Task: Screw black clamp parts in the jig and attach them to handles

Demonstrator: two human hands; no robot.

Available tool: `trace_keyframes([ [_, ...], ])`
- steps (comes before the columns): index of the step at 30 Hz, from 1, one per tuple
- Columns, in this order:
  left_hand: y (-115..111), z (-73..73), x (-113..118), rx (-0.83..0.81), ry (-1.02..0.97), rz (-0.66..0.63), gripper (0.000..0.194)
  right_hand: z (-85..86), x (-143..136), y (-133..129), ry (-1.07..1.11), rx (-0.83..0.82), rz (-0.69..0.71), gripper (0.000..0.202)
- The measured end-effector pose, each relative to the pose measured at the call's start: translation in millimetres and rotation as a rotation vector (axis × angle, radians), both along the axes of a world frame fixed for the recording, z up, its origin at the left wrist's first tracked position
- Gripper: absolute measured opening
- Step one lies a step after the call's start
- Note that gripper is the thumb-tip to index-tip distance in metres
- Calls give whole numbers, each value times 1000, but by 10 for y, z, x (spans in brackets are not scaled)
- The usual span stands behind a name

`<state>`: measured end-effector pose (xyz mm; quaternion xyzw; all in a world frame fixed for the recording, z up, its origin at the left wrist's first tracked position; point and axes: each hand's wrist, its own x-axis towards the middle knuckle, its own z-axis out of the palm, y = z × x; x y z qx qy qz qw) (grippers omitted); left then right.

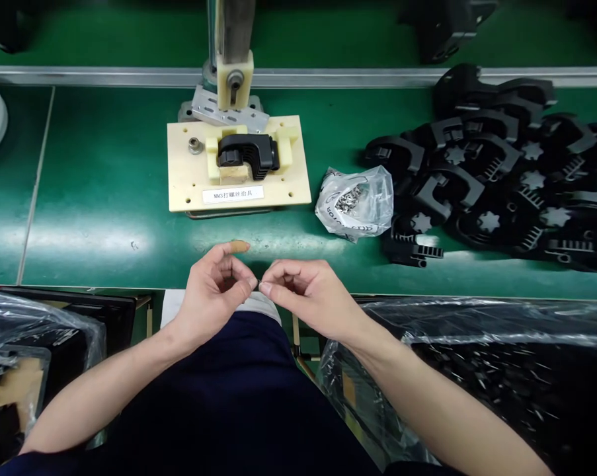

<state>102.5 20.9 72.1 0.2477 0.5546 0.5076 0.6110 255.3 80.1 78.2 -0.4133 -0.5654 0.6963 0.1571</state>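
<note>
A green workbench (pixel 104 165) runs across the workplace, with a person's two bare hands meeting at its near edge. The left hand (pixel 217 285) and right hand (pixel 311 285) nearly touch at the tips, thumb and finger of each pinched close around a tiny dark piece (pixel 259 282), too small to identify; the two-handed pinch is probably for fine control. One left finger, wearing a tan covering (pixel 238 246), stands clear of the grip.

Beyond the fingers and slightly left, a cream board (pixel 179 188) cradles a black clamp (pixel 262 151) between raised blocks, apparently to keep it steady beneath a press arm (pixel 235 82). Beyond and to the right, a plastic bag (pixel 380 198) of shiny metal bits (pixel 350 198) sits upright, likely for easy reach; farther right lies a heap of similar black clamps (pixel 469 186). Below the fingers to the right is a plastic-lined bin (pixel 372 403) of small black pieces (pixel 496 377).

The board's white label (pixel 233 194) reads "MM3打螺丝治具"; the bag's crumpled, inverted lettering cannot be read in full.
</note>
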Motion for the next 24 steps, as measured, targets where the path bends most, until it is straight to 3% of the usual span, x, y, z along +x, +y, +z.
trace_keyframes([
  [6,64,28,-140,192,230,-20,34,-41,-180,103,36,235,5,12],
  [9,194,96,-266,304,324,-59,31,-23,-284,257,104,439,25,10],
  [11,362,137,-379,412,421,-38,30,-12,-373,427,94,676,-24,11],
  [15,876,123,-657,604,645,162,30,-61,-615,876,-37,1092,-249,11],
  [19,1327,17,-859,667,712,199,35,-141,-852,1204,-120,1203,-298,13],
  [24,1480,-37,-879,673,703,145,41,-179,-964,1280,-163,1209,-350,15],
])
